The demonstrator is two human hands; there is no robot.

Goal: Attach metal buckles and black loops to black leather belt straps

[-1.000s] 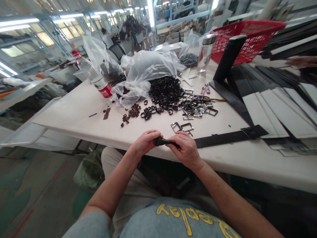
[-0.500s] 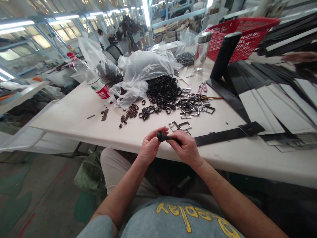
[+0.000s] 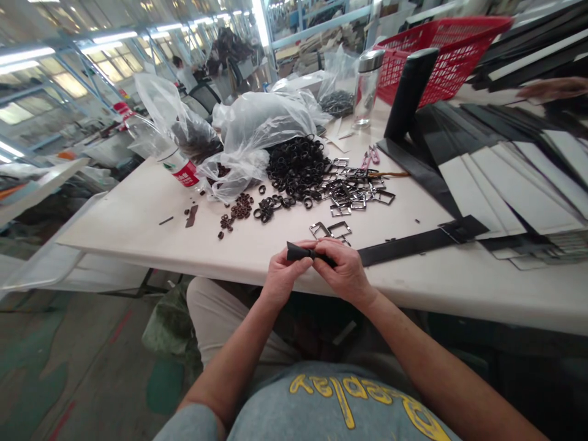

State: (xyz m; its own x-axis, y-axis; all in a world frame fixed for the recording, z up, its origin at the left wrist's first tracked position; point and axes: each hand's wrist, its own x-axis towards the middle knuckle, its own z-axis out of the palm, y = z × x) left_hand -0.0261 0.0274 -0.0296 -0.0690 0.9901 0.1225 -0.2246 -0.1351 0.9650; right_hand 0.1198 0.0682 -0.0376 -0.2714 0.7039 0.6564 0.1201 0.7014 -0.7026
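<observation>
My left hand (image 3: 283, 273) pinches the flared end of a black leather strap (image 3: 298, 251), which is curled lengthwise into a tube. My right hand (image 3: 343, 269) is closed round the narrower part of the same strap, its fingertips close to those of my left. A dark band, seemingly a belt loop, circles the strap between the hands, partly hidden by fingers. Just beyond the hands lie two metal buckle frames (image 3: 339, 229). A flat black belt (image 3: 408, 246) with a buckle at its far end extends rightward from behind my right hand; whether it joins the held strap is hidden.
Behind the hands are a heap of black loops (image 3: 296, 164), small brown loops (image 3: 242, 206) and piled buckles (image 3: 353, 188). Plastic bags (image 3: 261, 119), a bottle (image 3: 185, 173), a glass flask (image 3: 366, 92) and a red basket (image 3: 448, 55) stand farther back. Another person's hand (image 3: 554, 89) is at right.
The dark band now sits farther right along the strap, close to my right fingertips. More of the flared strap end shows at my left hand, and the hands are closer together.
</observation>
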